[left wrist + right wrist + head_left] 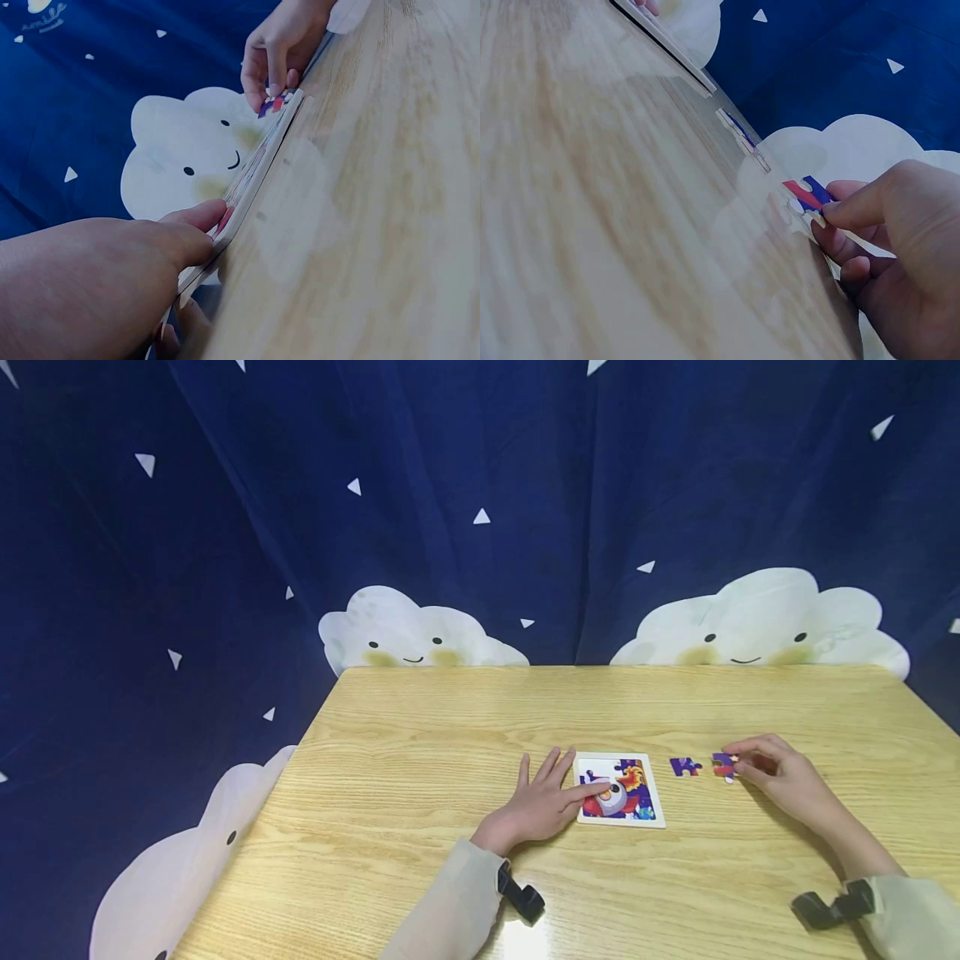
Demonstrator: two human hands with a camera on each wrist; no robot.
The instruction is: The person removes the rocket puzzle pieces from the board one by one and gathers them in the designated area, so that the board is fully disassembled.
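A small square jigsaw puzzle in a white-rimmed tray (655,789) lies on the table. Its picture shows a grey-and-white character with red and purple around it, and a white gap shows at the upper left. My left hand (542,802) rests beside the tray with fingers spread and straight, its thumb lying over the picture. At the right, my right hand (783,777) pinches a purple-and-red puzzle piece (810,196) between thumb and fingers. Another purple puzzle piece (684,767) lies on the table between the tray and that hand.
The wooden table (420,735) runs back to a dark blue curtain (450,443) printed with white triangles and smiling clouds. Black straps with camera mounts (521,895) sit on both wrists, over light sleeves.
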